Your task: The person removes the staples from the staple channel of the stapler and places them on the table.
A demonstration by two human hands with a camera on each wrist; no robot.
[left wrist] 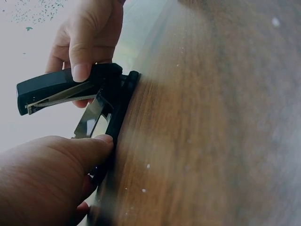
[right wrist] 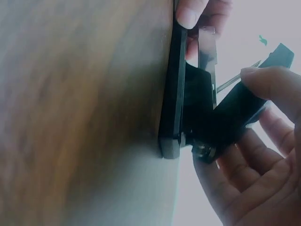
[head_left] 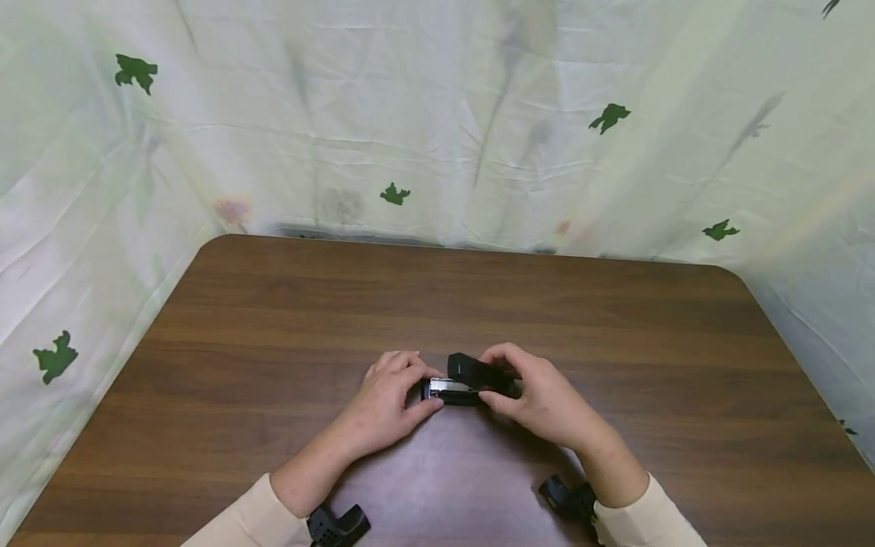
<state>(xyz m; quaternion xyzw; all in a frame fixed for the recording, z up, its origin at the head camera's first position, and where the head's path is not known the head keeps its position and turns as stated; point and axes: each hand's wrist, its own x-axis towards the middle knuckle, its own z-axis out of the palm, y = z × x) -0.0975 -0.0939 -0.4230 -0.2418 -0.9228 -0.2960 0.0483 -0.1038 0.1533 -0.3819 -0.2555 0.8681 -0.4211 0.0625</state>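
Note:
A black stapler (head_left: pixel 472 371) stands on the brown table with its top arm swung up, exposing the silver metal staple channel (left wrist: pixel 89 120). My left hand (head_left: pixel 390 399) grips the front end of the black base, thumb on the near side and fingers on the far side. With thumb and fingers, my right hand (head_left: pixel 540 391) holds the raised top arm (right wrist: pixel 235 106) near the hinge end. In the left wrist view a spring and thin metal rod (left wrist: pixel 61 96) show under that arm.
The wooden table (head_left: pixel 307 304) spreads around both hands, its far edge against a pale curtain (head_left: pixel 437 114) with green leaf shapes. Black wrist devices (head_left: pixel 338 526) sit at both cuffs, close over the tabletop.

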